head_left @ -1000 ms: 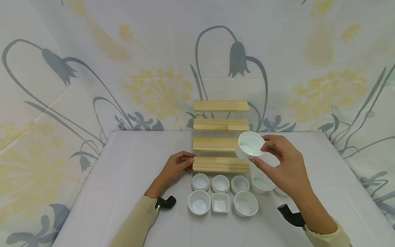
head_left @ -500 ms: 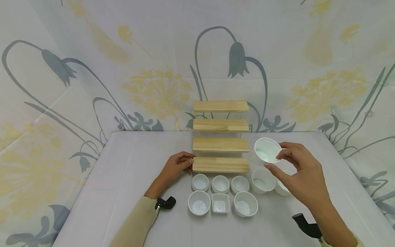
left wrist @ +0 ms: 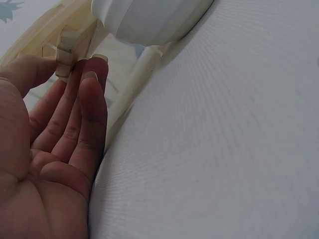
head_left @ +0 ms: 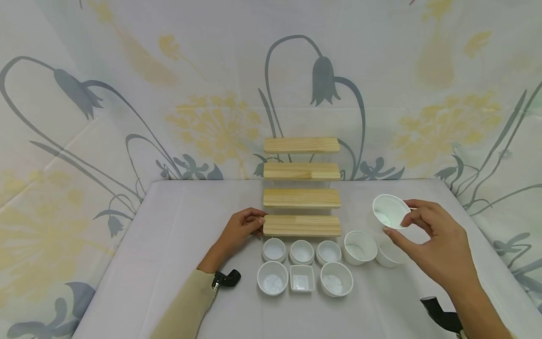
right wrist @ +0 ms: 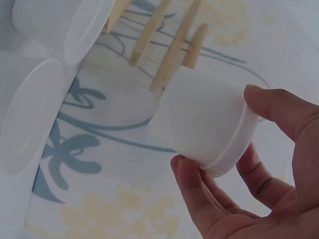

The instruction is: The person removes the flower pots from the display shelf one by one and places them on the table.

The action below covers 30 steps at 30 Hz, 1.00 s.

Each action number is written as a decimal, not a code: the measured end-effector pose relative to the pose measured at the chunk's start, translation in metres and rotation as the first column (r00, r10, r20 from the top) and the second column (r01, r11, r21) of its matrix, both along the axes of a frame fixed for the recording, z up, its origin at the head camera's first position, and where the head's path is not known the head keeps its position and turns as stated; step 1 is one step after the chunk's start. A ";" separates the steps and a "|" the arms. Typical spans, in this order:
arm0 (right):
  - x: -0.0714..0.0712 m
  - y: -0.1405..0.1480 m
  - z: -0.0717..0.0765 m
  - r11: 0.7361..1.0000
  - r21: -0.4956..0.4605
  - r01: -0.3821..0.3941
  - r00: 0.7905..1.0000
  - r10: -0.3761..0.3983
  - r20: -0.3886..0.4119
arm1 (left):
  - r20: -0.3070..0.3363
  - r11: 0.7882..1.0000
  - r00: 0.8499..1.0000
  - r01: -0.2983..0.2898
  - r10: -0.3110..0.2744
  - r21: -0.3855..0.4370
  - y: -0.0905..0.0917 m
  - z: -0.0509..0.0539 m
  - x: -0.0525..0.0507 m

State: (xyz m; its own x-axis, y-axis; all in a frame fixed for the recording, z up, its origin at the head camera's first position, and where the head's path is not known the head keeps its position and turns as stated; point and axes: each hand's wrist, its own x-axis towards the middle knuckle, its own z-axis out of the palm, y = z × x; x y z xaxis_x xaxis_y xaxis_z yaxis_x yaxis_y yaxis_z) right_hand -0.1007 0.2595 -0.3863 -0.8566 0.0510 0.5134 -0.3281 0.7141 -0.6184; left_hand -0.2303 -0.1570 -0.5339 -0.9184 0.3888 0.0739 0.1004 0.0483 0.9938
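Between thumb and fingers my right hand pinches a white cup by its rim, above the table and right of the wooden rack. In the right wrist view the cup shows its side, with the thumb on one edge and fingers on the other. My left hand grips the left end of the lowest slat of a stepped wooden rack. Up close in the left wrist view, thumb and fingers pinch the slat's end.
Before the rack stand small round white bowls, a larger bowl, a square dish and another round bowl. Two white cups stand to their right, one partly behind the held cup. A patterned cloth hangs behind the table.
My right hand has carried the white cup rightward and slightly down, from in front of the rack's slats to beyond its right side. The left hand has stayed on the lowest slat.
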 end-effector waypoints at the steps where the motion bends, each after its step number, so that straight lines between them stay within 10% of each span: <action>1: 0.000 0.002 0.000 1.000 0.014 0.007 1.000 -0.007 0.007 | -0.003 1.000 1.000 0.001 -0.001 0.000 0.000 0.000 0.000; 30: -0.005 0.067 -0.006 0.948 0.317 -0.020 0.973 -0.055 0.225 | -0.018 1.000 1.000 -0.011 0.011 -0.010 0.002 0.003 0.002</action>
